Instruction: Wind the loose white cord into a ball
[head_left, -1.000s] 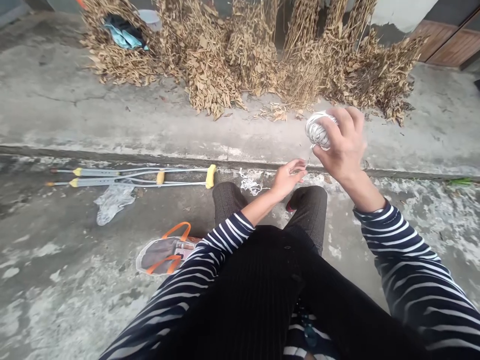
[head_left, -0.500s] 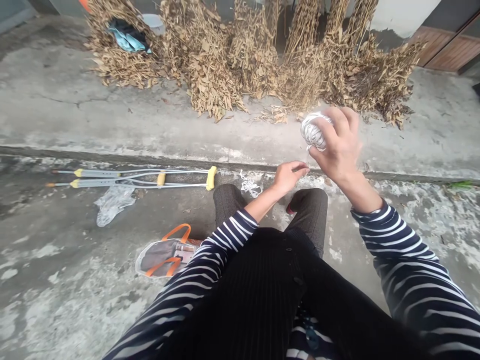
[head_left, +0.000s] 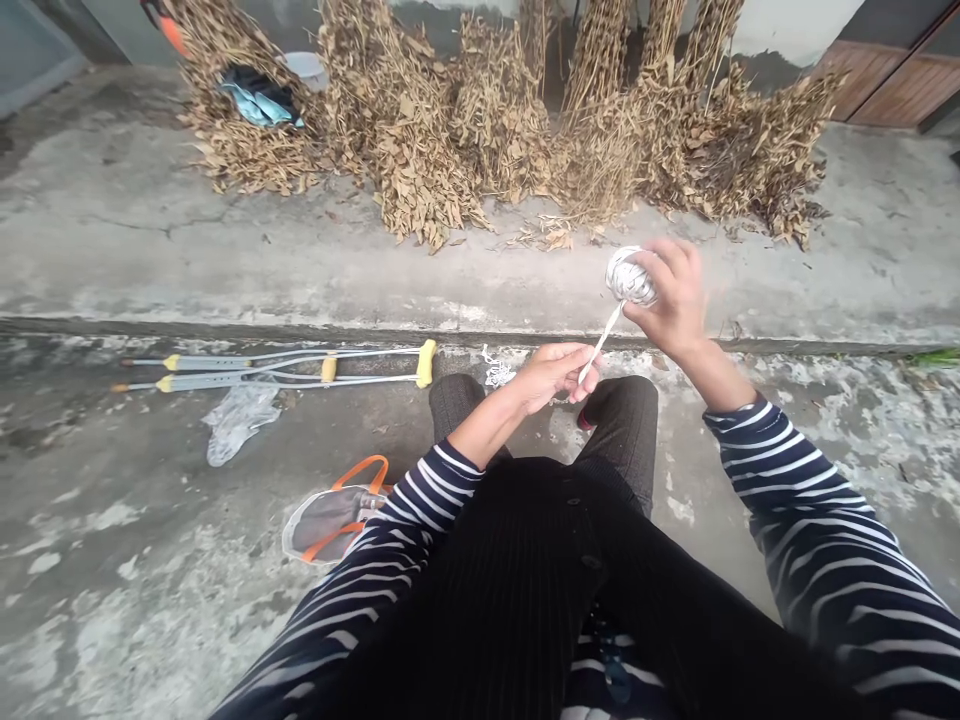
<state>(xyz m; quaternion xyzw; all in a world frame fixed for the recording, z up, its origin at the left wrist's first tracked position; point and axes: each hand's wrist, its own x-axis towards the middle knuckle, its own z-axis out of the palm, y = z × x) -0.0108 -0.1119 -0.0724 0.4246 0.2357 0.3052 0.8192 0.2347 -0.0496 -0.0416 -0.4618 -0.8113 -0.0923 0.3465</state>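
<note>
A wound ball of white cord (head_left: 629,277) is in my right hand (head_left: 670,296), whose fingers wrap round its right side. From the ball a straight strand of cord (head_left: 606,335) slants down to my left hand (head_left: 556,375), which is closed on it between thumb and fingers. Both hands are in front of my knees, the left one lower and nearer my body. On the ground just left of my left hand lies a loose tangle of white cord (head_left: 497,371), partly hidden behind that hand.
Metal crutches (head_left: 300,368) with yellow pads lie at left along the concrete step edge (head_left: 360,330). Beside them are a clear plastic bag (head_left: 238,420) and a bag with orange handles (head_left: 330,520). Dried plant bundles (head_left: 431,150) lean on the wall behind.
My left hand has drawn down and left with the strand, so a straight length now shows between the hands. My right hand with the ball has lowered slightly.
</note>
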